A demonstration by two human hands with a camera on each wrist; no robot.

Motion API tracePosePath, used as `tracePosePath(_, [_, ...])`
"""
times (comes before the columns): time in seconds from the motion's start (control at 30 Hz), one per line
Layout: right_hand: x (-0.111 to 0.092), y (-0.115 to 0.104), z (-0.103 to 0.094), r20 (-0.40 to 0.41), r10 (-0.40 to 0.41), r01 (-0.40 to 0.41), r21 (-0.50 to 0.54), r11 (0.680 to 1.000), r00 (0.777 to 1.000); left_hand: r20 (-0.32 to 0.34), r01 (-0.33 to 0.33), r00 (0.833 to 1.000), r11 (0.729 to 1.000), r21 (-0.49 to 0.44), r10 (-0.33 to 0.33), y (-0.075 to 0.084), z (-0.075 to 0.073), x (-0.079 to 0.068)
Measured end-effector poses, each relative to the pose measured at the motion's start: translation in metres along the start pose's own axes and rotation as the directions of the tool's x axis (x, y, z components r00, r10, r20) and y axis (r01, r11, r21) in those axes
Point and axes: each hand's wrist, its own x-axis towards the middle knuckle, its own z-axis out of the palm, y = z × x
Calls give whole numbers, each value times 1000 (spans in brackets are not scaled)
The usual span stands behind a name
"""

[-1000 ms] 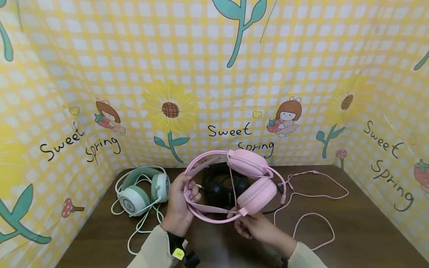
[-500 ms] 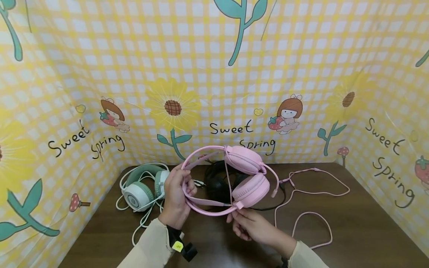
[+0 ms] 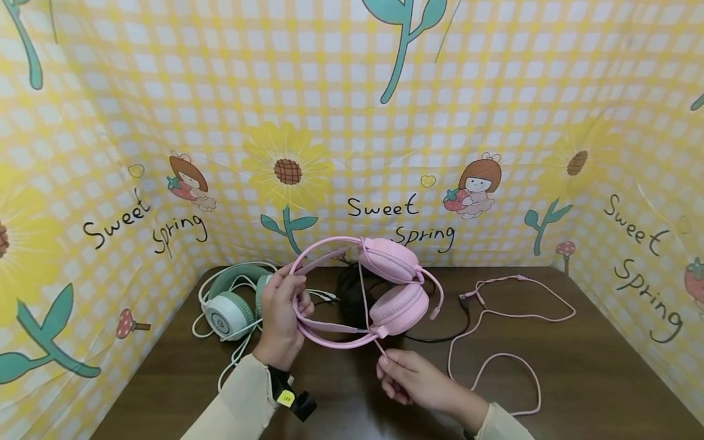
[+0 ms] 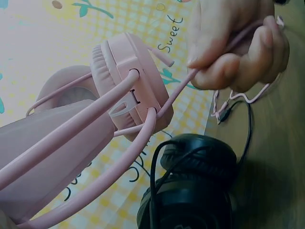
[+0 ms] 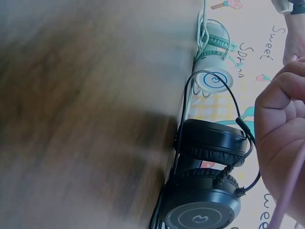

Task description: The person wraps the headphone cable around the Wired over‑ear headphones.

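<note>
Pink headset (image 3: pixel 404 307) (microphone (image 3: pixel 435 313) too)

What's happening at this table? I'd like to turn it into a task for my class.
A person is holding a pink headset above a brown table. The left grip is on the headband, while the right grip pinches the pink cable. A strand crosses the headset's opening, and a loose pink cord lies looped on the table. Black headphones sit behind, with white-and-green headphones to the left.
</note>
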Motion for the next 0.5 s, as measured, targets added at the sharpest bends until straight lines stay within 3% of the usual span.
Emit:
tracePosePath(0.23, [-4, 3, 0, 16, 1, -1, 13, 1000, 1000, -4, -58, 998, 995, 85, 59, 1, -3, -2])
tracePosePath(0.5, [-9, 2, -5, 35, -24, 26, -74, 997, 999, 19, -125, 992, 975, 186, 124, 5, -3, -5])
